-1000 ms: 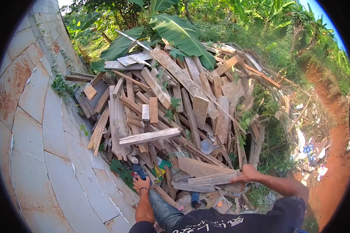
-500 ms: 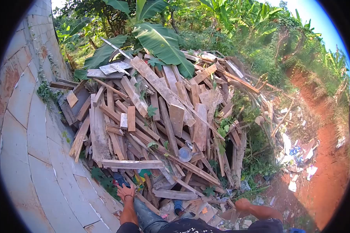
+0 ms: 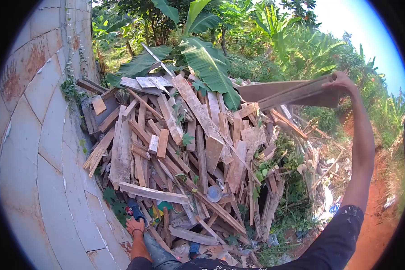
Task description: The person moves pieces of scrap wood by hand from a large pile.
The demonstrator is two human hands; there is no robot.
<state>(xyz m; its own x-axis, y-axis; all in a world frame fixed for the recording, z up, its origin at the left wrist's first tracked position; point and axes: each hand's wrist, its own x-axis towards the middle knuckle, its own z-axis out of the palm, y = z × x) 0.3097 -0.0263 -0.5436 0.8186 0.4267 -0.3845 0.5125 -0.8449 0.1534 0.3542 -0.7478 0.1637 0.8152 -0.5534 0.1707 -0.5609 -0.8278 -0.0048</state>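
The right hand [image 3: 342,83] was held high at arm's length, its grip closed around one end of the boards [image 3: 288,92], a wide one and a narrower strip lying together. The boards were carried nearly level, their free ends pointed left above the top of the scrap wood pile [image 3: 198,148] and clear of it, with open air under and around them. The left hand [image 3: 135,225] was set low on a jeans-clad knee [image 3: 155,252], its grip loosely spread with nothing held, just beside the pile's near edge. The pile's left edge was pressed against the concrete wall [image 3: 40,135]. Its far edge was overhung by banana leaves [image 3: 207,58]. Open room was seen on the right, where a red dirt path [image 3: 373,234] ran beyond the weeds.
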